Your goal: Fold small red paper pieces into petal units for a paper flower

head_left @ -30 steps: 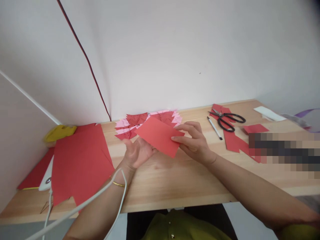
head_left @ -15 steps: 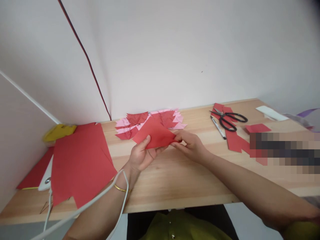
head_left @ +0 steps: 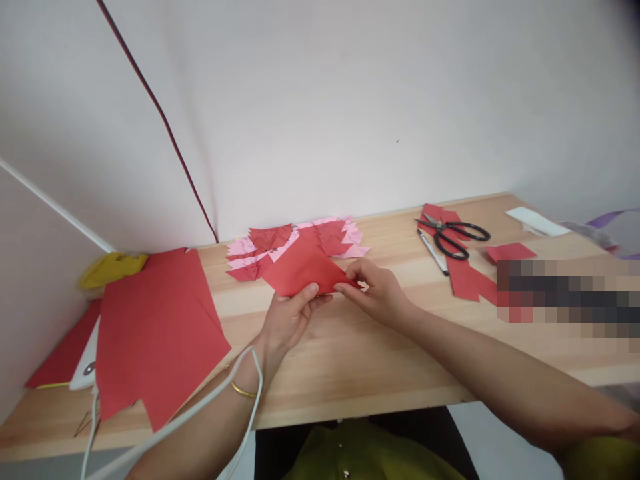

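A red sheet of paper (head_left: 303, 267) is held up above the table between both hands. My left hand (head_left: 293, 317) pinches its lower edge, thumb on top and fingers beneath. At the right corner, my right hand (head_left: 373, 290) grips the paper between thumb and fingertips, and the paper bends there. Right behind the sheet lie folded red paper pieces (head_left: 270, 238) and pink ones (head_left: 356, 237), in overlapping rows against the wall. The held sheet hides part of them.
Large red paper (head_left: 160, 333) covers the left side, with a yellow item (head_left: 113, 269) behind it. Black-handled scissors (head_left: 450, 233), a pen (head_left: 433, 252) and red paper scraps (head_left: 465, 280) lie right. A white cable (head_left: 175, 420) crosses my left forearm. A blurred patch hides the far right.
My left thumb has slid right along the lower edge of the paper, closer to my right hand. My right hand keeps its corner. The view has shifted slightly.
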{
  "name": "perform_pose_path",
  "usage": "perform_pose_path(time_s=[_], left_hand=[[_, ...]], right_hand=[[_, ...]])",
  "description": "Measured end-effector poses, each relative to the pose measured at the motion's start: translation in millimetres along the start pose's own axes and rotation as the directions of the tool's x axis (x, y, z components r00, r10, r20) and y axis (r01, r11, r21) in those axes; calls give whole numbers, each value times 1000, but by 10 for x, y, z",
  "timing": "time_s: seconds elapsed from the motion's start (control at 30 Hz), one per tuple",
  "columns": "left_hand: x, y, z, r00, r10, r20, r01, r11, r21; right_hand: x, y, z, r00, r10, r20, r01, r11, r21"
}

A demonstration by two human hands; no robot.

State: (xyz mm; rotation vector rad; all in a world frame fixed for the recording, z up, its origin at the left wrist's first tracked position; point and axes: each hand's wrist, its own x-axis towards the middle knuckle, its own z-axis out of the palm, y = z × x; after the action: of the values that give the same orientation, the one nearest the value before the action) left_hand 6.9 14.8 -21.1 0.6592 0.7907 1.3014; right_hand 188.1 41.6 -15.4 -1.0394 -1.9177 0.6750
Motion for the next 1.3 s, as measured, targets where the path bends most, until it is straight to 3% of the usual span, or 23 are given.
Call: perform_pose_path(time_s=[0.17,0.43,0.6,0.83,1.0,1.3], left_hand=[[27,57,-15,998,-40,-38,39,999,-24],[48,54,-3,995,-22,-97,21,1000,-9],[73,55,-27,992,-26,-127,25,1000,-10],[78,40,-23,993,-18,-120,13,999,-42],[42,9,8,997,-25,-75,28,999,35],[81,19,-20,985,13,-172,-12,1000,9]], right_hand=[[27,-17,-18,986,96,135,-128,958,258],[32,-11,-18,958,166,232,-224,942,250],[24,-1,-30,948,102,302,-176,958,229],[26,10,-17,947,114,301,-166,974,152],[16,7,-1,939,138,314,-191,971,144],[1,25,-21,930,136,341,-186,975,121]])
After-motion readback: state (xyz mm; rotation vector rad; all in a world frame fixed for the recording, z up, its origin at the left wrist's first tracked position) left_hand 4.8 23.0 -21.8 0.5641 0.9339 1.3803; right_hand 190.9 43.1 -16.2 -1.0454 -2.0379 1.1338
